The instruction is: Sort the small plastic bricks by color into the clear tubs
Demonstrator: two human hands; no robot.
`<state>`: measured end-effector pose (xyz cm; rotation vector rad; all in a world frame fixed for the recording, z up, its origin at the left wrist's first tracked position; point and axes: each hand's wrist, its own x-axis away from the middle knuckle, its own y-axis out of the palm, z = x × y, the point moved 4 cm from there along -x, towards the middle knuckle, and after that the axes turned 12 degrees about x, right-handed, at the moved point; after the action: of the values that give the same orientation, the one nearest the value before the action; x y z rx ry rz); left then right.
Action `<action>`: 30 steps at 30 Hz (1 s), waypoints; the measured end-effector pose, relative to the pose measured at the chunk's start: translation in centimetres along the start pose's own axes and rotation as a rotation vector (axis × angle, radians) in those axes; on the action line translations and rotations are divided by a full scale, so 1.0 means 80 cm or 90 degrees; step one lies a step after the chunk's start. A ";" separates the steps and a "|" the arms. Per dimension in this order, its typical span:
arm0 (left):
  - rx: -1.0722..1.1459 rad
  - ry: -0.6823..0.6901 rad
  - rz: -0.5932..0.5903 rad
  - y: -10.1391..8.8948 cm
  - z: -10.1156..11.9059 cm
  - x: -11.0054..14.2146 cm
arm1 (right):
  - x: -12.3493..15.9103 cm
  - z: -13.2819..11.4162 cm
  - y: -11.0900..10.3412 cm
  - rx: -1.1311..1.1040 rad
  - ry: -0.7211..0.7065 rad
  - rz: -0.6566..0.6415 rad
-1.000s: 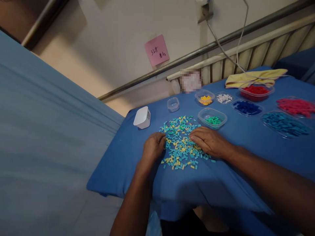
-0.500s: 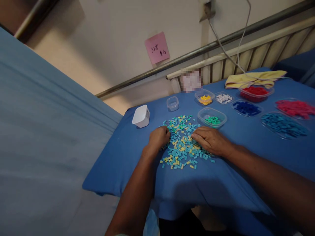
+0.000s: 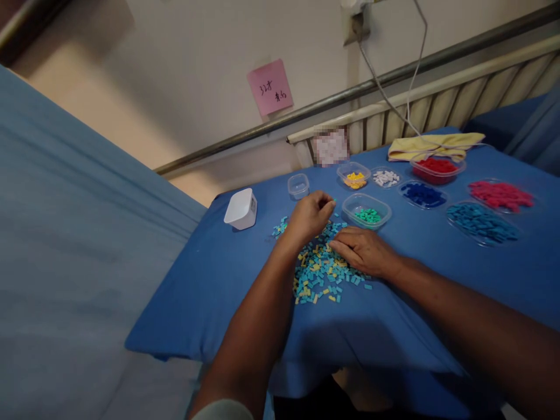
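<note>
The left hand (image 3: 312, 214) is pinching a green piece (image 3: 334, 202) near the tub (image 3: 357, 202). The right hand (image 3: 362, 249) is resting on the pile (image 3: 318, 269), its curled fingers' hold unclear.

The person's left hand (image 3: 310, 214) and right hand (image 3: 365, 251) are bare, as are both forearms (image 3: 258, 318). Left sleeve (image 3: 224, 410): pale, with a curved hem. Lower-body clothing (image 3: 317, 402): black.

A pink note (image 3: 270, 88) on the wall (image 3: 188, 76) bears handwritten "32"; its other characters are unclear.
</note>
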<state>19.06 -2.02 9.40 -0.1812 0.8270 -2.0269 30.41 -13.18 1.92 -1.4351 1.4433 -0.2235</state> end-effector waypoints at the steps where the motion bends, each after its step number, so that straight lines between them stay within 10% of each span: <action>1: 0.011 0.020 -0.016 0.009 0.009 -0.010 | 0.000 0.000 -0.001 0.001 -0.002 0.002; 6: -0.029 0.061 -0.044 -0.002 0.007 -0.024 | 0.002 0.003 -0.005 -0.011 0.008 0.019; 12: -0.260 -0.114 -0.107 -0.061 -0.056 0.036 | -0.003 0.005 0.000 -0.026 0.042 0.032; 30: -0.344 -0.133 -0.137 -0.066 -0.094 0.078 | -0.002 0.013 0.005 -0.058 0.075 0.005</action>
<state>8.55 -1.47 5.78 -0.8014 1.2449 -1.8912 30.92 -12.41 1.27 -1.5109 1.5728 -0.2430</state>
